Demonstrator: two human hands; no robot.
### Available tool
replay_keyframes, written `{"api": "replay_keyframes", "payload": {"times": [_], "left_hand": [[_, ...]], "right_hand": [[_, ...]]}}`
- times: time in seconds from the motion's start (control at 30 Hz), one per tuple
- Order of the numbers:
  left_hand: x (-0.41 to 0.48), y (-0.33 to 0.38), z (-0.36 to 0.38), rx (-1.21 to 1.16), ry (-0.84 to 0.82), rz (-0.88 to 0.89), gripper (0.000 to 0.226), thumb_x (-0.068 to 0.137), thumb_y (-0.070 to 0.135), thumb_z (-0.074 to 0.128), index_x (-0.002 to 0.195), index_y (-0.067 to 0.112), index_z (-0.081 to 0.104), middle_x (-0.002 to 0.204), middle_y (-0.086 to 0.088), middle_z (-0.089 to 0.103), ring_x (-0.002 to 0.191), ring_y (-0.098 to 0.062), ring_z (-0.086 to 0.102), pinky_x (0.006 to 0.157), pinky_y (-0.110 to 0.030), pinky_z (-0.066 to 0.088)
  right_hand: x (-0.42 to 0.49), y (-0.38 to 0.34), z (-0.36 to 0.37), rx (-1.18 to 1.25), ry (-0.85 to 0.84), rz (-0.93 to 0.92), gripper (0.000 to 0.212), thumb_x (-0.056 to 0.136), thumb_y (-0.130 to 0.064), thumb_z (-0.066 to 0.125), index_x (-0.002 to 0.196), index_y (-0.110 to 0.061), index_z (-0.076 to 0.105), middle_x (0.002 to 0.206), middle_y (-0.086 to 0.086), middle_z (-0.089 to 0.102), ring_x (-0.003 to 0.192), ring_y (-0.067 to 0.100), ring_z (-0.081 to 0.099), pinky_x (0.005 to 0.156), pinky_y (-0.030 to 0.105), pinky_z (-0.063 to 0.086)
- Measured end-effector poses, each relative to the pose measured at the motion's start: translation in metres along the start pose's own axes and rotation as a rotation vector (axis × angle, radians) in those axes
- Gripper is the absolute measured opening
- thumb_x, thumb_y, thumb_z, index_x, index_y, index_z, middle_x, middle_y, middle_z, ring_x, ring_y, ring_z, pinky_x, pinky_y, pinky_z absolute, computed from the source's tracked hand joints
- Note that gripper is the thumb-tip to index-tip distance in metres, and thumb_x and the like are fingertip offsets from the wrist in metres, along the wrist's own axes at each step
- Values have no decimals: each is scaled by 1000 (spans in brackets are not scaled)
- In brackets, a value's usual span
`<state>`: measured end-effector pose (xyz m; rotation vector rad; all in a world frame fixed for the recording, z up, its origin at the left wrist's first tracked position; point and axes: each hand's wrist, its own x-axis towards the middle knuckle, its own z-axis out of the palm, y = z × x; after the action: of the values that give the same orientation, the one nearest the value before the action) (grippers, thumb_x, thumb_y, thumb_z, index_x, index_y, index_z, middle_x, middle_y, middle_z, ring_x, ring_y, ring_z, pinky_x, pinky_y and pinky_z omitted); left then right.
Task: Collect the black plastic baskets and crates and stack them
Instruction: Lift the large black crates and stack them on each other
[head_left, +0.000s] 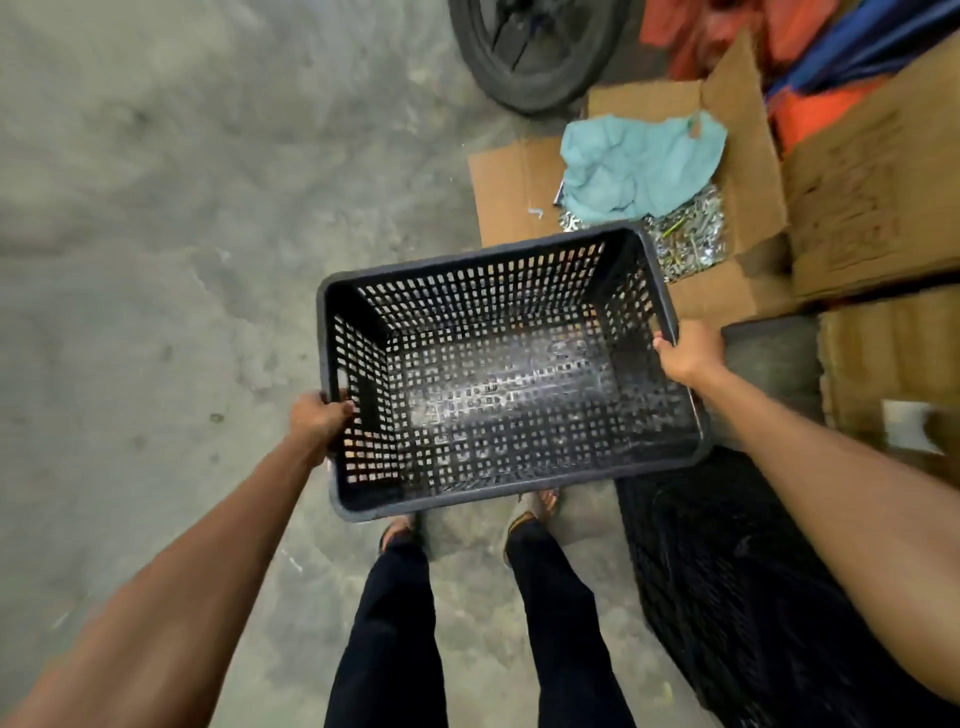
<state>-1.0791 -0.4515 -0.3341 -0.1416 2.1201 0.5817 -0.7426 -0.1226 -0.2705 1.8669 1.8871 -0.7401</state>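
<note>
Black basket (498, 374) held off floor (156, 260): left hand (319, 418) & right hand (688, 351), fingers curled tight on opposite rims. Second black crate (727, 571) at right.

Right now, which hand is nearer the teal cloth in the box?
Right. The right hand grips the basket rim just below the teal cloth; the left hand holds the opposite rim, farther away.

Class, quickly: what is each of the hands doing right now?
Left hand: closed on the left rim of the black perforated plastic basket.
Right hand: closed on its right rim.
</note>
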Motion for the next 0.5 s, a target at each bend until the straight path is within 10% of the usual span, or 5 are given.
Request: {"api": "replay_keyframes", "payload": {"times": [0.37,0.5], "left_hand": [[-144,352,-188,405,17,717,34,69,10,72,98,-5,64,99,-33,68,87,-42,70,77,-58,57],[-339,417,-225,417,61,1039,23,87,4,58,104,9,44,78,-14,51,60,-27,50,42,-17,51]], "right_hand": [[-249,-23,-242,196,342,86,37,95,-25,53,114,6,58,115,26,62,113,41,58,86,38,48],[-316,-24,-333,309,527,59,38,85,-17,58,121,-8,53,115,21,64,103,38,61,81,35,48]]}}
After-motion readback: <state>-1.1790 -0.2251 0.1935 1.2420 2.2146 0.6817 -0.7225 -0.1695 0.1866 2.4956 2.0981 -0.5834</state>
